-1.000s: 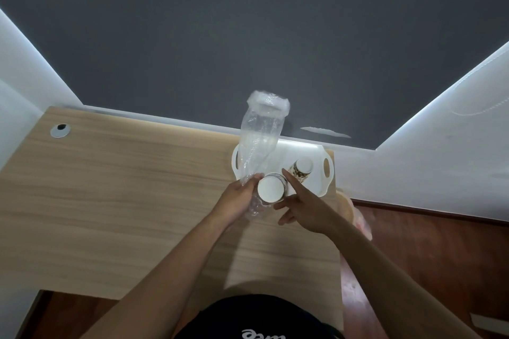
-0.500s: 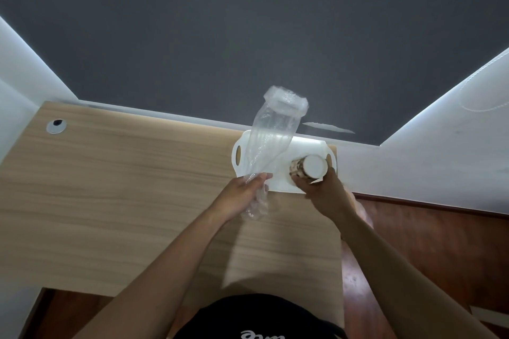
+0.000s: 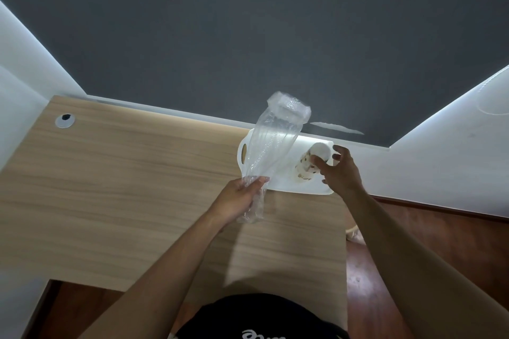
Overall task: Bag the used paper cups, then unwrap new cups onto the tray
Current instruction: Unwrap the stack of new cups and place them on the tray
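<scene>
Wrapper film [image 3: 272, 140], clear and apparently empty, is standing up from the left hand [image 3: 237, 198], which is gripping its lower end in curled fingers; its long axis is leaning away over the left half of the tray [image 3: 286, 183]. The right hand [image 3: 340, 170] is hovering with fingers spread, holding nothing, just beside two paper cups [image 3: 303, 172] on the tray's right half, making it the nearer hand. The tray is sitting at the far right corner of the counter [image 3: 137, 187], close to the far and right edges; free room is lying to the left
</scene>
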A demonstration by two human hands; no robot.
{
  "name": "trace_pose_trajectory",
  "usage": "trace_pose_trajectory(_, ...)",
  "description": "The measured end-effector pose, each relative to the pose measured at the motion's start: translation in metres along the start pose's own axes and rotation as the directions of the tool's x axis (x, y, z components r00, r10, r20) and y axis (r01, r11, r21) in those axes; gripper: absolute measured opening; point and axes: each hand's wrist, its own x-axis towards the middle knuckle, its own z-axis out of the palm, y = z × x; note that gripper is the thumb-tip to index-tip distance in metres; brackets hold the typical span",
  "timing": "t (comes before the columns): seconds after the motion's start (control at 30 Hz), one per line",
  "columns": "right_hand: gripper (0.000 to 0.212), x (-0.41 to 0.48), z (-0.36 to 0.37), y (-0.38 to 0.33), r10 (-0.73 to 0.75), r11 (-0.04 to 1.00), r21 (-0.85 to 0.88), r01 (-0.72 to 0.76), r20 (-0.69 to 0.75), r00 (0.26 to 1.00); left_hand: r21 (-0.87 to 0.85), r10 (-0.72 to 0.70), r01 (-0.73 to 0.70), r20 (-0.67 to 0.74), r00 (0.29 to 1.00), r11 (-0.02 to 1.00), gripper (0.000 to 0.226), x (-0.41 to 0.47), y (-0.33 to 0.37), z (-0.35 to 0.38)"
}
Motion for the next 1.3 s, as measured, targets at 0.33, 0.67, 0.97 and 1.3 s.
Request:
trace_pose_trajectory(0.33, 0.079, -0.033, -0.001, -0.031, -0.004, 1.000, -0.015, 0.003, -0.033, 0.999, 0.138, 0.017, -0.011, -0.043, 0.999, 0.990, 0.038, 0.004, -0.005, -0.002)
trace_pose_trajectory(0.67, 0.042, -0.057, -0.002, -0.059, 0.010, 0.935, 0.346, -0.084, 0.210, 0.978, 0.538, 0.102, -0.143, 0.104, 0.989, 0.831, 0.106, -0.009, -0.015, -0.003)
trace_pose_trajectory(0.97, 0.004, -0.068, -0.017, -0.055, 0.044, 0.889, 0.455, -0.057, 0.039, 0.998, 0.151, 0.100, -0.091, -0.052, 0.994, 0.984, 0.063, -0.022, -0.018, -0.016)
trace_pose_trajectory(1.3, 0.047, -0.134, 0.000, -0.027, 0.014, 0.921, 0.300, -0.247, 0.611, 0.792, 0.212, 0.286, -0.321, 0.180, 0.941, 0.923, 0.026, -0.030, 0.010, 0.017)
